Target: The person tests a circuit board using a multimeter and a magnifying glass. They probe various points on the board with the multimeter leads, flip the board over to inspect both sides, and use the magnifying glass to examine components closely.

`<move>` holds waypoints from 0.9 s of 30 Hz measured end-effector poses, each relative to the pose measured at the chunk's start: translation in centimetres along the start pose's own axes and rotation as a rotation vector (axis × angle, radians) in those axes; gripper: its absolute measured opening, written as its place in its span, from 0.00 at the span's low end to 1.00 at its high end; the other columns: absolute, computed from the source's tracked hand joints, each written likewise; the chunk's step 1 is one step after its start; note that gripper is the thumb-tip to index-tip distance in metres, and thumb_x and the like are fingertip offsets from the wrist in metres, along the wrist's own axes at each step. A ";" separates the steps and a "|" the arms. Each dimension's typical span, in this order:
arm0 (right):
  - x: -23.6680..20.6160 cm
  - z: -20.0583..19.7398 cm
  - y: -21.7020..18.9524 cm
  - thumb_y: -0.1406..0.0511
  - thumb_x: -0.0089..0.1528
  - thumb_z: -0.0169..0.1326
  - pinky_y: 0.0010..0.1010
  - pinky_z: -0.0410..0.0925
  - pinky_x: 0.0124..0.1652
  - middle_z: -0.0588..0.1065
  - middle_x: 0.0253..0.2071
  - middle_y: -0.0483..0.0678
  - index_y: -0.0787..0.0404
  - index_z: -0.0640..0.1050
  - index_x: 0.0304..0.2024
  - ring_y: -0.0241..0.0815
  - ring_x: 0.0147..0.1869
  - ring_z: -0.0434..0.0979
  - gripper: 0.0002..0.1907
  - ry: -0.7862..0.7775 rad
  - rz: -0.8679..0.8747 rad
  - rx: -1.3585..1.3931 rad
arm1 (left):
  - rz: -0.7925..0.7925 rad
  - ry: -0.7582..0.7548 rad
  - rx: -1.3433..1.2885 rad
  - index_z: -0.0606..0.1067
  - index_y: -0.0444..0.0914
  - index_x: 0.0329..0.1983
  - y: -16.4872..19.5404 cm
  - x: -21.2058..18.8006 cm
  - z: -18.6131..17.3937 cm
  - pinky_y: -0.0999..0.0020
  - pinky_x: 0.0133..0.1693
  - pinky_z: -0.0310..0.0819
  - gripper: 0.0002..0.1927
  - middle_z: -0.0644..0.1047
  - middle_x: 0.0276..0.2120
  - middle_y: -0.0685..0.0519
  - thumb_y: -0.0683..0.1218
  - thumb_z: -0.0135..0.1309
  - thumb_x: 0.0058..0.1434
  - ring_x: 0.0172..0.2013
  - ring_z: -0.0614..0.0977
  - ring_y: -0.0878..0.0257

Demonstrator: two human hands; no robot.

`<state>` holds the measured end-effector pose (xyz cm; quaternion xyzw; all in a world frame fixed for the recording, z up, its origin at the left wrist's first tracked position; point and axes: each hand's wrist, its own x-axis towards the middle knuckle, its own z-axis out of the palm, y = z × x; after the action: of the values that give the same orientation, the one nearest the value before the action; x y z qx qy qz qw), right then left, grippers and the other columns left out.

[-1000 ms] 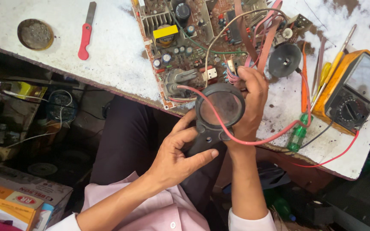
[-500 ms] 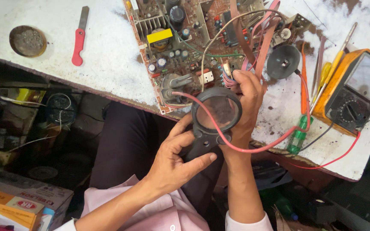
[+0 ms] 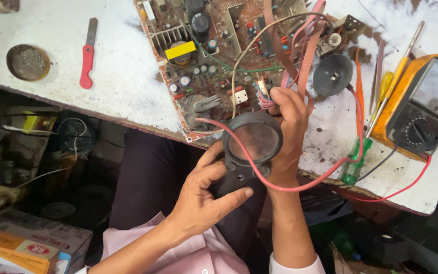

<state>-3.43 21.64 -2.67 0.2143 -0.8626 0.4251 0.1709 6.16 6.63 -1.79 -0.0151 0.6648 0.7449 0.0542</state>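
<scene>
From the head camera, looking down, I am holding a round magnifier (image 3: 253,141) with a dark frame over the near edge of the white bench (image 3: 122,66), just below the brown circuit board (image 3: 219,56). The main risk, as I judge it, is the red wire (image 3: 300,186) that is looping across the lens and around my right wrist: if I am pulling the magnifier toward me, that loop may tug on the board and drag it off the edge, since a corner of the board is already overhanging. The wire may also be snagging the green-handled screwdriver (image 3: 357,161) lying near the rim, and the yellow multimeter (image 3: 422,109) is sitting close to the bench's far corner with its leads running out toward the edge.

My right hand (image 3: 287,132) is reaching up from below, wrist bent, fingers curled shut around the right side of the magnifier's rim, with the fingertips also pinching a small bundle of thin coloured wires (image 3: 264,99) at the board's edge. That double hold is looking weak; either thing could be slipping.

My left hand (image 3: 204,195) is lying palm up below the lens, fingers half open, thumb and forefinger closing loosely on the magnifier's dark handle part (image 3: 236,178).

Further left on the bench are lying a red-handled knife (image 3: 87,58) and a small round tin (image 3: 28,62), well apart from my hands.
</scene>
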 end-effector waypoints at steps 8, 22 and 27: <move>-0.2 -0.3 -0.1 0.63 0.67 0.62 0.29 0.69 0.56 0.65 0.67 0.53 0.61 0.66 0.70 0.43 0.59 0.71 0.32 -0.024 0.078 0.061 | 0.004 0.004 -0.008 0.81 0.35 0.51 -0.1 0.3 0.3 0.59 0.66 0.65 0.19 0.69 0.67 0.43 0.42 0.67 0.55 0.67 0.72 0.52; -0.2 -0.3 -0.2 0.62 0.67 0.63 0.29 0.69 0.54 0.65 0.66 0.52 0.60 0.66 0.69 0.42 0.56 0.72 0.32 -0.035 0.102 0.036 | -0.009 -0.007 -0.006 0.82 0.37 0.52 0.1 0.4 0.3 0.58 0.66 0.65 0.19 0.70 0.66 0.43 0.42 0.68 0.55 0.68 0.72 0.52; -0.1 -0.4 -0.2 0.62 0.65 0.64 0.29 0.69 0.53 0.65 0.66 0.52 0.60 0.66 0.69 0.43 0.57 0.71 0.33 -0.026 0.088 0.035 | -0.015 -0.008 -0.003 0.82 0.37 0.51 -0.1 0.2 0.4 0.58 0.67 0.64 0.20 0.69 0.69 0.42 0.43 0.68 0.55 0.70 0.70 0.52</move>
<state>-3.21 21.88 -2.28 0.1848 -0.8657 0.4445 0.1369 5.94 7.02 -1.87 -0.0171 0.6635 0.7454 0.0623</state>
